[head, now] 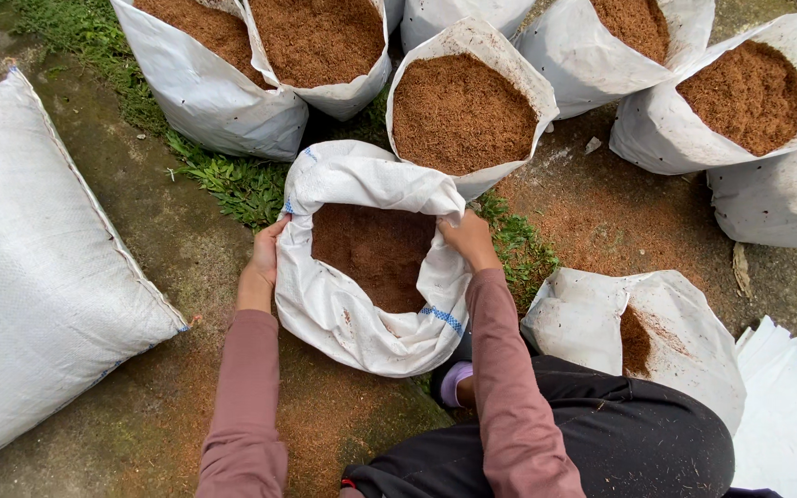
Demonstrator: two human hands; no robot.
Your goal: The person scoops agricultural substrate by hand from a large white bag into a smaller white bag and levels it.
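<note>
White woven sack (362, 314) sits on the ground between both hands, mouth up toward the camera, rim rolled down, about half full of reddish-brown fibre (375, 249). Mouth is roughly oval, long axis running hand to hand; the far rim is folded over thick. Left hand (265, 254) is clenched on the left rim, right hand (469, 238) grips the right rim; fingertips of both are tucked into the fabric, hard to see. Sack bottom is hidden under its own bulge. Person's dark trousers (620, 433) and a purple shoe (455, 383) sit just behind the right forearm, partly covered by the pink sleeve (509, 387).

Beyond the hands: a full sack (461, 111), more filled sacks cut off by the top edge. Right of the right hand, a slumped sack (638, 323) with little fibre showing. Well left of the left hand, a sealed flat sack (29, 277), cut off at frame edge. Grass strip (232, 180) just past the left hand.
</note>
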